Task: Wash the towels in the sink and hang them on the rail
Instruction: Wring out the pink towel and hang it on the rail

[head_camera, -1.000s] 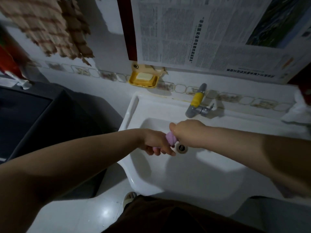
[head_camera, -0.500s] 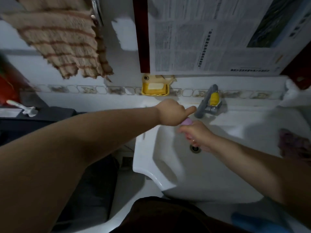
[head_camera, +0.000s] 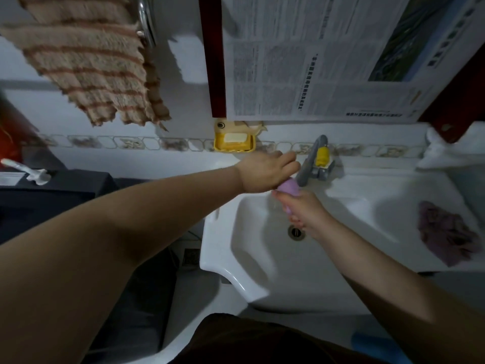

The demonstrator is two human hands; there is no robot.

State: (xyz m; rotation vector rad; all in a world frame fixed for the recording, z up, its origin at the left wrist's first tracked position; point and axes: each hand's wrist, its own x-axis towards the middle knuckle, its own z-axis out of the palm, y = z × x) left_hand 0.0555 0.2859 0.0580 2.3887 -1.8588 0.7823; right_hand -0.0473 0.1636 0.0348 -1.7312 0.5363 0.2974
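My right hand (head_camera: 301, 212) grips a small lilac towel (head_camera: 288, 187), rolled tight, over the white sink (head_camera: 262, 258) just below the tap (head_camera: 311, 164). My left hand (head_camera: 265, 173) reaches across above the towel's end, and its fingers touch the grey spout beside the yellow handle (head_camera: 322, 156). A second purple towel (head_camera: 443, 232) lies crumpled on the sink's right ledge. A beige striped towel (head_camera: 86, 67) hangs from the chrome rail (head_camera: 147, 24) at the upper left.
A yellow soap dish (head_camera: 233, 143) with a bar of soap hangs on the wall left of the tap. Newspaper (head_camera: 315, 56) covers the wall above. A dark cabinet (head_camera: 52, 190) stands left of the sink. The drain (head_camera: 296, 231) is uncovered.
My left hand has let go of the lilac towel and moved up to the tap. My right hand lifted the towel from over the drain to under the spout. The view shifted right.
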